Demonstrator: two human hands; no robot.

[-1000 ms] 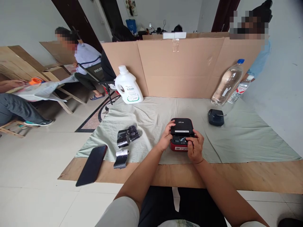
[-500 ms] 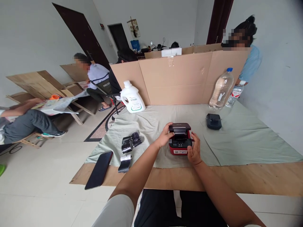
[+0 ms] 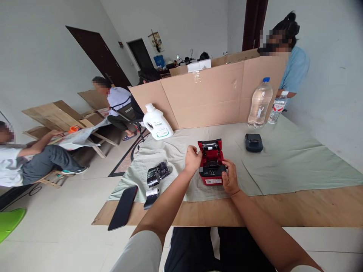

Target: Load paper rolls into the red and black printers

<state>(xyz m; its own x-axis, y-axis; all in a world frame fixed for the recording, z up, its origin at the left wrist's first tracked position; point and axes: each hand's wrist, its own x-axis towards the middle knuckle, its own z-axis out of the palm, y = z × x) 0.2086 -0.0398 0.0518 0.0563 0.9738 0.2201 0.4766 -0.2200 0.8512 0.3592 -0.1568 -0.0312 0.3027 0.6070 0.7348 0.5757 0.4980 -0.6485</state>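
A small red and black label printer stands on the cloth in front of me, its lid raised and the inside showing. My left hand is at the printer's left side, fingers curled against the edge near the lid hinge. Along the right side, my right hand grips the body with thumb at the front corner and fingers behind. To the left lie a shiny black roll, partly unwound, and a white-cored roll with a dark strip.
A black phone lies at the table's left front. A white jug stands before the cardboard screen. At right are a large water bottle, a smaller bottle and a black device. Other people sit beyond.
The printer's lid has swung further up and back, showing the red interior. My left hand has shifted from the lid to the left side, its fingers now curled. My right hand still holds the body.
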